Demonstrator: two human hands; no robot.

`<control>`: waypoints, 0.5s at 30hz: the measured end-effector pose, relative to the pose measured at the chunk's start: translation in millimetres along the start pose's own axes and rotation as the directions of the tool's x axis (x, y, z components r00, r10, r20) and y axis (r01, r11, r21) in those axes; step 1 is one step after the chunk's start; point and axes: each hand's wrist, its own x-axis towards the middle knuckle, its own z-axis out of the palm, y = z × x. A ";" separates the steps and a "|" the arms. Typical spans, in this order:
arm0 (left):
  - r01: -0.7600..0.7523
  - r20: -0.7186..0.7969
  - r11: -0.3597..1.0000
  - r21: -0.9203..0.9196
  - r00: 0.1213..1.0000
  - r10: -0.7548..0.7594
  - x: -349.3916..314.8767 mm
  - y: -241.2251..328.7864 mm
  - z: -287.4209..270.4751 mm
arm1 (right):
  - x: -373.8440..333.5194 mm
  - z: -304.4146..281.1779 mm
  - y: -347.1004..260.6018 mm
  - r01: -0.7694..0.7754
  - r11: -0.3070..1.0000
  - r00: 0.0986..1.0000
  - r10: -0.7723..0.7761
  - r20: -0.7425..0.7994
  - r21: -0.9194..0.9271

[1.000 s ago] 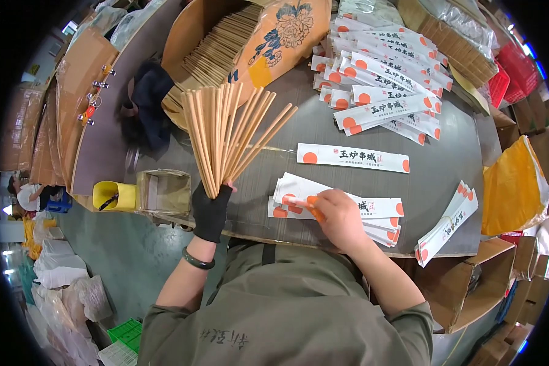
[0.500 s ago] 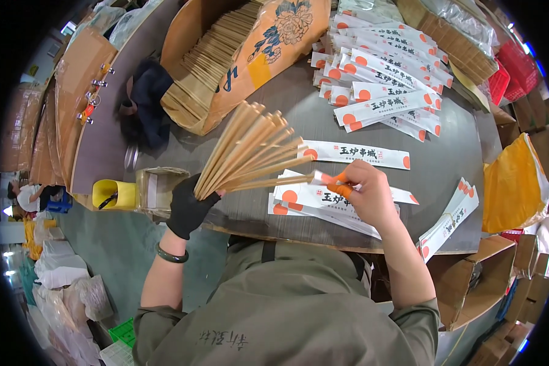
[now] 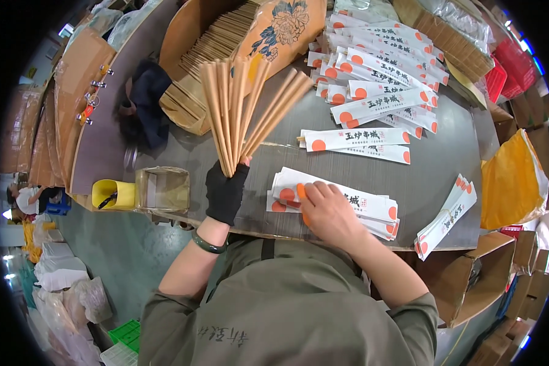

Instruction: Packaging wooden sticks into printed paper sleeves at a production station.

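Observation:
My left hand (image 3: 226,192), in a black glove, is closed round the lower ends of a fanned bundle of wooden chopsticks (image 3: 230,116), which point away from me. My right hand (image 3: 328,212), with orange covers on its thumb and a finger, bends over a stack of white paper chopstick sleeves (image 3: 375,206) near the table's front edge. Its fingers close on the top sleeve, partly hiding it. Just beyond lie two overlapping sleeves, the upper a filled sleeve (image 3: 357,139) with wooden ends showing at its left. A large pile of sleeves (image 3: 387,73) lies farther back.
A cardboard box of chopsticks (image 3: 192,107) stands at the back left beside dark cloth (image 3: 146,104). A yellow container (image 3: 114,194) and a clear box (image 3: 163,189) sit at the left edge. A bundle of sleeves (image 3: 446,218) lies at the right.
A filled sleeve now lies over the one beyond the stack. My right hand has moved left and down onto the stack; my left hand has moved right and up, its chopsticks more upright.

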 end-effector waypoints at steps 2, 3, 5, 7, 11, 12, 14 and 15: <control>0.037 0.002 0.999 0.020 0.999 -0.038 -5.5 -8.1 -5.1 | -7.1 4.5 -0.3 0.011 1.000 1.000 -0.011 -0.010 0.010; 0.074 0.005 0.997 0.038 0.997 -0.074 -8.5 -11.0 -9.2 | -9.6 6.7 1.5 0.021 1.000 1.000 -0.020 -0.022 0.019; 0.088 0.012 0.996 -0.019 0.996 -0.088 -12.9 -11.2 -16.4 | -12.5 13.8 4.7 0.024 0.999 0.995 -0.019 -0.100 0.042; 0.101 0.019 0.992 -0.079 0.995 -0.100 -15.4 -12.4 -26.1 | -14.6 17.5 4.2 -0.033 0.985 0.962 0.078 -0.262 0.172; 0.318 0.118 0.938 -0.136 0.946 -0.303 -16.8 -8.4 -49.9 | -6.5 12.1 6.9 -0.104 0.941 0.930 0.207 -0.305 0.321; 0.343 0.160 0.928 -0.149 0.934 -0.319 -17.0 -9.4 -55.4 | -6.2 8.3 11.4 -0.230 0.852 0.917 0.352 -0.189 0.471; 0.369 0.196 0.916 -0.158 0.921 -0.337 -16.9 -5.8 -62.3 | -0.4 -4.5 12.7 -0.451 0.546 0.793 0.608 0.036 0.706; 0.354 0.210 0.928 -0.113 0.922 -0.326 -16.2 -1.8 -65.4 | 1.8 -8.2 16.6 -0.450 0.545 0.794 0.607 0.037 0.707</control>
